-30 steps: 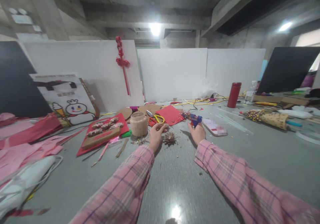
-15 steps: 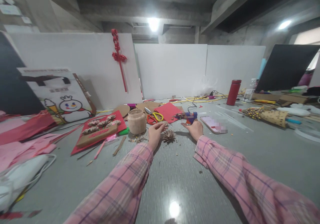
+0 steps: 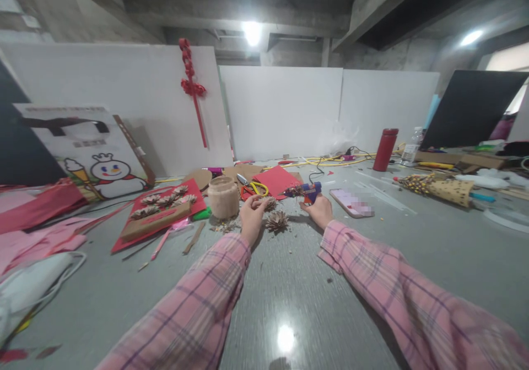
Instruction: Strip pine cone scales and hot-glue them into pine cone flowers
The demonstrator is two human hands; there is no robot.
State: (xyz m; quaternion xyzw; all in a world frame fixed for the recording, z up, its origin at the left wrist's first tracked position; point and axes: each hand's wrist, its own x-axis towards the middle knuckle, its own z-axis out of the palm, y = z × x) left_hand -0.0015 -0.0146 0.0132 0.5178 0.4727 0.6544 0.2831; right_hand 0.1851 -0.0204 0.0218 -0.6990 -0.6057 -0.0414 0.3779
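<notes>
The left hand (image 3: 252,216) pinched a small brown rosette (image 3: 270,204), its layered petals stiff and pointed, at the ends of bent fingers. The right hand (image 3: 317,209) was wrapped around a blue plastic glue gun (image 3: 313,192) with an orange trigger, its slim nozzle aimed leftward. Between the hands, a second rosette (image 3: 277,222), spiky as a pine cone, sat on the smooth, glossy grey tabletop (image 3: 264,298). A barrel-shaped, wood-toned jar (image 3: 223,199) stood left of the left hand, near yellow-handled scissors (image 3: 259,188) and flat red paper (image 3: 273,178).
</notes>
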